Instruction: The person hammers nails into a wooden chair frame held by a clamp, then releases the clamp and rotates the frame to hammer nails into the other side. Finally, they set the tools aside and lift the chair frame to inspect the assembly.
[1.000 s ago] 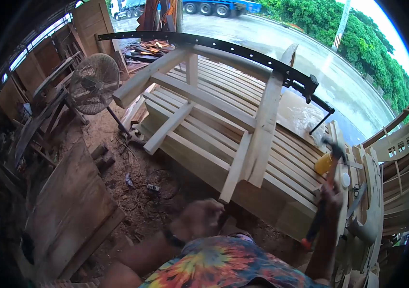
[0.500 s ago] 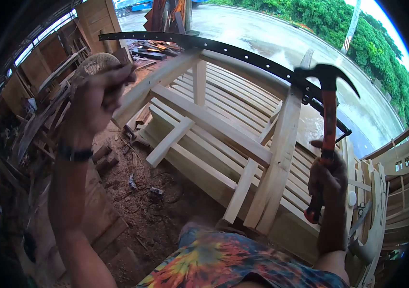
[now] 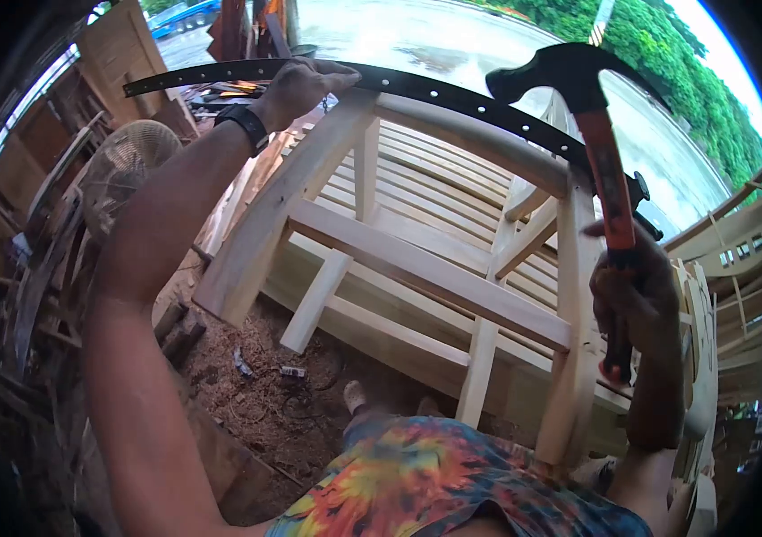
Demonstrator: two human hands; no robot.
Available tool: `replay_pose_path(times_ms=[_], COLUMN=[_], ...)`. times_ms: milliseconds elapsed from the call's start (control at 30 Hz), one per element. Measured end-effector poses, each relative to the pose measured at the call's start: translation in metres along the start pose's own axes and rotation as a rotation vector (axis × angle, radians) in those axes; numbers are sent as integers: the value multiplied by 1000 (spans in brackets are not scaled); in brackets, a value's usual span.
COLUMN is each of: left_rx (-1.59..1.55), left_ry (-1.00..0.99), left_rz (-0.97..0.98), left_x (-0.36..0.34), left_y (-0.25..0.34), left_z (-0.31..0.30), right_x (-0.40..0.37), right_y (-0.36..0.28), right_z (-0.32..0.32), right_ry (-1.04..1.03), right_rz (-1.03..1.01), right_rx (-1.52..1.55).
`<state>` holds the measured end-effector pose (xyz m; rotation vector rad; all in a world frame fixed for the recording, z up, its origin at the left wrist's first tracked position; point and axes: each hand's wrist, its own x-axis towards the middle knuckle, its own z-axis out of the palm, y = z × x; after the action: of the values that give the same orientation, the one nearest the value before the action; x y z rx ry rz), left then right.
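Note:
In the head view my right hand [image 3: 636, 291] is wrapped around the handle of a claw hammer [image 3: 612, 179], held upright with its black head on top. My left hand [image 3: 305, 89] is closed over the black bar clamp [image 3: 434, 94], a long bar with a row of holes. This bar runs across the far end of a pale wooden frame [image 3: 425, 273]. The clamp's screw end [image 3: 640, 192] shows partly behind the hammer. My left fingertips lie close to the frame's upper left corner.
A slatted wooden panel [image 3: 434, 170] lies beneath the frame. To the left stand a fan [image 3: 130, 166] and piled wood scraps [image 3: 50, 268]. Sawdust covers the ground [image 3: 260, 403]. More carved wooden pieces [image 3: 739, 255] are stacked at right, with a wet road [image 3: 452, 40] beyond.
My left hand has moved forward and right from the air onto the clamp bar and closed there. The hammer has risen slightly in my right hand. The frame's near parts have shifted in view.

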<state>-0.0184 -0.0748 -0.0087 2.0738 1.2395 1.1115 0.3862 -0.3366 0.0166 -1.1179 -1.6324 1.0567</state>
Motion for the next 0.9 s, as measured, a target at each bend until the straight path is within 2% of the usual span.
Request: replay_pose_path(times_ms=[133,200,267,367,433,467,567,667,767,833,900], left_rx=[-167,-84,-106,114,170,197,240,193,177,136,133], left_ry=[23,101,114,194,189,191,203,202,159,162,170], left_rz=[137,192,180,246,287,308,315,205,144,110,116], left_x=[16,23,25,13,17,19,21,18,18,17,17], left_y=[-27,-35,-38,-16,-14,-14,-20,-20,-20,-17,-16], left_z=[12,16,19,29,36,38,42,40,41,41,42], right_x=[23,38,52,76,87,93,111,123,129,131,138], right_y=[-27,-32,-47,-53,-53,-50,-36,-30,-28,-36,-32], right_z=[36,53,65,82,84,84,79,73,73,80,78], right_ry=[54,75,94,129,119,114,81,31,22,28,28], right_rz=[14,10,50,49,85,40,-105,-220,-185,-80,-144], right_rx=[-209,-209,-333,-548,-661,-685,-747,-788,-791,-735,-747])
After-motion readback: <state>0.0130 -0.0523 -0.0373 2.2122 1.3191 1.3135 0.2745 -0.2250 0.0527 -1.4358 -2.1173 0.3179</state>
